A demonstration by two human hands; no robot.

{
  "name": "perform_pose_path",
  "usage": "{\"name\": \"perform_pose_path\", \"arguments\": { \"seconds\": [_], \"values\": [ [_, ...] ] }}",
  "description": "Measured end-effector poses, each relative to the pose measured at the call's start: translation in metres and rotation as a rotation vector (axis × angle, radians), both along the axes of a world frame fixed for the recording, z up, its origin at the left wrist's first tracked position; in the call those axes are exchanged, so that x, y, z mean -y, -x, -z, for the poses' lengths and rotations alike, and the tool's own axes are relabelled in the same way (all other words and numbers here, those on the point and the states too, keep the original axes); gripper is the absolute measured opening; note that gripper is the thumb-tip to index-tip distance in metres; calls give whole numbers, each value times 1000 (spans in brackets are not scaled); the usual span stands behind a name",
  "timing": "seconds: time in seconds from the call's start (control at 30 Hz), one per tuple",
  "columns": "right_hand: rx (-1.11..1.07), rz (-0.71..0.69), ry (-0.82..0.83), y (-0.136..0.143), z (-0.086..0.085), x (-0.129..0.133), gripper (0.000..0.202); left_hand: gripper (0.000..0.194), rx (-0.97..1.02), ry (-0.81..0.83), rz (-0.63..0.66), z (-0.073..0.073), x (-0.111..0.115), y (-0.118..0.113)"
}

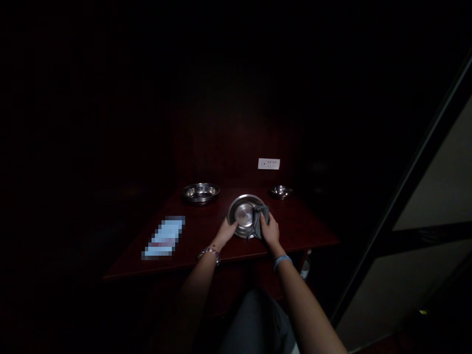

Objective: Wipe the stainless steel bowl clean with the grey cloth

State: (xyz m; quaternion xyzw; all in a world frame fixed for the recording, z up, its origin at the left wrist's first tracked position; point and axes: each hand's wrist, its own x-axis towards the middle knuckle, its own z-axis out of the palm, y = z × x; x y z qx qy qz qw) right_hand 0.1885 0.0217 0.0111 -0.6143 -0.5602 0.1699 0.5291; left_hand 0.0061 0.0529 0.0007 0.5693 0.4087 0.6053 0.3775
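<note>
— Where was the steel plate (244, 216), and how much room did it have?

— Near the middle of the dark red table (302, 228), a little back from the front edge. Bare wood lay open to its right as far as the table's right edge. A steel bowl (200, 192) stood well apart at the back left, a small steel dish (280, 191) at the back right, and a blurred pale sheet (164, 237) lay to the left. A white socket panel (269, 163) sat on the wall behind.

— Which way did the plate face?

— It was round, so no long axis; it was tilted up, its hollow face turned toward the camera.

— And the hands?

— Both forearms reached forward. The left hand (227, 230) gripped the plate's left rim, fingers curled on it. The right hand (270, 231) pressed a grey cloth (260, 219) against the right side, fingers closed around the cloth. There was a bracelet on the left wrist and a blue band on the right.
</note>
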Motion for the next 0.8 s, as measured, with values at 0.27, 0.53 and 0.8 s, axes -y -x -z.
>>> {"name": "perform_pose_path", "arguments": {
  "seconds": [0.27,0.53,0.8],
  "values": [
    [-42,19,-30,-2,8,-4,47,56,44,65,-6,-8,6,-2],
    [-87,68,-44,-5,12,-14,46,63,57,-18,134,-14,17,-4],
    [-139,172,2,-5,3,-30,45,82,-93,-12,215,-6,14,-10]
  ]
}}
